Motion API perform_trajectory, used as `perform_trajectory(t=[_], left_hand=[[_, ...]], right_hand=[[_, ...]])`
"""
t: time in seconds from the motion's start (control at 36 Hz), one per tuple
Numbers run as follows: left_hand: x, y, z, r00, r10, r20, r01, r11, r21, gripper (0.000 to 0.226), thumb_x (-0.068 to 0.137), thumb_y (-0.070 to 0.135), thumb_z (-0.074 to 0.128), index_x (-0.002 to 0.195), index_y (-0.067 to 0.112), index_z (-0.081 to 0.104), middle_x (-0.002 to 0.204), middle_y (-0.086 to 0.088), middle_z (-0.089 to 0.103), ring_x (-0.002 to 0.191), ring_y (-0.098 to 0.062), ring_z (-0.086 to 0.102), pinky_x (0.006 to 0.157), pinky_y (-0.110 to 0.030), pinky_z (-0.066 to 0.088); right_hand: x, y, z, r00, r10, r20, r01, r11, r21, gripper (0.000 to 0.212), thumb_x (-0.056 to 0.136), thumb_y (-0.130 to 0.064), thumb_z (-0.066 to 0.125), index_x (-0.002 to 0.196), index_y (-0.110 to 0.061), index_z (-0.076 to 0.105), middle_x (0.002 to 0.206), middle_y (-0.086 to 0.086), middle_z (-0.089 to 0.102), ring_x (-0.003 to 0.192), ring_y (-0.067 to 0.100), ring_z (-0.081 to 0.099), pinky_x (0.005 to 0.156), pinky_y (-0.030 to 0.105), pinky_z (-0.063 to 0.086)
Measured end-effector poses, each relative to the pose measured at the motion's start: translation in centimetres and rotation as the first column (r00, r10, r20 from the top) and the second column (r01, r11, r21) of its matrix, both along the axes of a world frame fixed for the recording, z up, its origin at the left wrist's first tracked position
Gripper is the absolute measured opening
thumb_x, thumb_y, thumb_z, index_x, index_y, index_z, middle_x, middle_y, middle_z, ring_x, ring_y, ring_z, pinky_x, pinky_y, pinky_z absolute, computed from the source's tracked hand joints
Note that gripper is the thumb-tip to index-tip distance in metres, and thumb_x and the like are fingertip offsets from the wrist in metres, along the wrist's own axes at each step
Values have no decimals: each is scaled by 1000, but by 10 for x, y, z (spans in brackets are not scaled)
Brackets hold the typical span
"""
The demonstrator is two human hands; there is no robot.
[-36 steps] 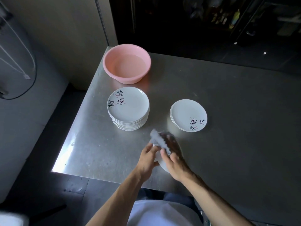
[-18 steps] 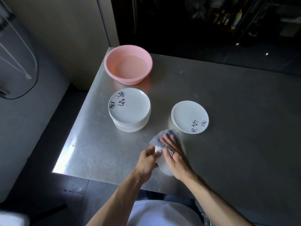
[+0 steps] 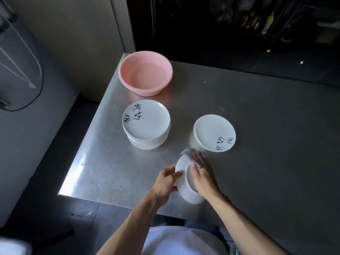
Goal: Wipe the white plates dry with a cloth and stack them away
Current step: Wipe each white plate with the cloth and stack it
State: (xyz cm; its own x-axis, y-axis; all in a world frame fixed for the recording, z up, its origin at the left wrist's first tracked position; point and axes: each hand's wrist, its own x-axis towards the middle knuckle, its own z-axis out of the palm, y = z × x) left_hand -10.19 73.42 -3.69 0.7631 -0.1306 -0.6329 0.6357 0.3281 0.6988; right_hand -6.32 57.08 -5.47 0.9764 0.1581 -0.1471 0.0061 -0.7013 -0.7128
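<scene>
Left hand (image 3: 168, 183) has its fingers curled round the rim of one white plate (image 3: 184, 191) and holds it up on edge, clear of the desk (image 3: 266, 162). I read that as a way to expose both faces to the wipe.

Right hand (image 3: 202, 178) lies flat against the plate's far face with its fingers out straight, not clenched. It presses a grey cloth (image 3: 190, 153) onto the plate, and only a blurred tuft of cloth shows past the fingertips. The flat palm probably spreads the cloth over more surface. I can't see how much cloth sits under the hand.

So the plate being worked is between both hands, near the front edge of the desk.

Further out:
- Short stack (image 3: 215, 133) sits just beyond the right hand, with only a few plates in it. My guess is that it's the dried pile, placed on the wiping-hand side for a short drop-off.
- Tall stack (image 3: 147, 124) sits ahead of the left hand, on that hand's side. It's likely the pending pile, but I can't confirm those plates are wet.
- Pink basin (image 3: 145, 89) holding water sits at the far left corner, just behind the tall stack.

Judging by stack heights, most of the job is ahead.
</scene>
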Motion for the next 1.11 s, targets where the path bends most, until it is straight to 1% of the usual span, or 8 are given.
perform_trajectory(t=[0.11, 0.31, 0.47, 0.61, 0.69, 0.89, 1.0, 1.11], left_hand=[[2, -3, 1, 1000, 2, -4, -2, 1000, 3, 23, 104, 14, 61, 119, 20, 76, 107, -2, 78, 92, -14, 73, 75, -32, 61], [-3, -8, -4, 995, 65, 81, -59, 995, -80, 17, 102, 3, 59, 113, 5, 72, 109, -17, 76, 98, -29, 73, 82, -42, 61], [4, -8, -6, 973, 226, -53, -230, 970, -81, 24, 84, 9, 56, 108, 11, 59, 99, -13, 64, 87, -21, 68, 74, -39, 62], [0, -6, -7, 997, 75, -35, -76, 997, -16, 29, 102, 21, 54, 126, 18, 69, 116, -12, 76, 104, -29, 72, 82, -42, 62], [-6, -9, -6, 998, 51, -24, -51, 999, -13, 37, 95, 28, 59, 127, 11, 67, 119, -15, 76, 112, -32, 73, 86, -46, 63], [-12, -7, -11, 982, 140, -124, -147, 988, -52, 24, 105, 25, 60, 124, 12, 67, 106, -10, 74, 91, -24, 73, 78, -41, 61], [-9, -7, -15, 969, 191, -157, -202, 978, -60, 23, 107, 23, 56, 124, 9, 63, 101, -11, 75, 85, -22, 74, 73, -40, 62], [-2, -5, -16, 941, 285, -182, -305, 948, -90, 35, 111, 18, 44, 138, -3, 53, 129, -29, 67, 109, -37, 65, 98, -52, 54]], right_hand=[[8, -3, 9, 911, -329, -246, 342, 940, 7, 44, 107, -30, 33, 144, -12, 48, 147, 13, 47, 133, 28, 44, 113, 35, 31], [-21, 4, 16, 948, 286, 136, -292, 956, 21, 48, 107, -37, 31, 153, -24, 34, 165, -7, 22, 154, 12, 4, 125, 31, 6], [-5, 8, 15, 927, -322, -190, 340, 938, 67, 47, 104, -37, 32, 144, -18, 46, 150, 9, 48, 136, 26, 46, 113, 38, 35], [-18, 22, 15, 992, 124, 8, -123, 988, -89, 66, 98, -51, 15, 158, -23, 17, 157, -16, -3, 148, 1, -12, 120, 24, -14], [-20, 27, 15, 934, 350, 74, -343, 935, -86, 60, 102, -47, 19, 155, -20, 28, 161, -12, 14, 154, 9, 2, 125, 31, -1], [-2, 1, 6, 985, 144, -92, -161, 961, -225, 55, 107, -33, 37, 158, -19, 22, 167, -3, 9, 155, 19, 5, 125, 41, 7], [-18, -12, 5, 953, 274, -132, -304, 885, -354, 56, 107, -40, 29, 159, -22, 18, 168, -4, 6, 155, 19, 3, 125, 39, 3], [-51, -12, 12, 910, 413, 31, -375, 855, -359, 59, 103, -42, 35, 154, -14, 34, 162, 3, 27, 151, 26, 23, 123, 42, 11]])
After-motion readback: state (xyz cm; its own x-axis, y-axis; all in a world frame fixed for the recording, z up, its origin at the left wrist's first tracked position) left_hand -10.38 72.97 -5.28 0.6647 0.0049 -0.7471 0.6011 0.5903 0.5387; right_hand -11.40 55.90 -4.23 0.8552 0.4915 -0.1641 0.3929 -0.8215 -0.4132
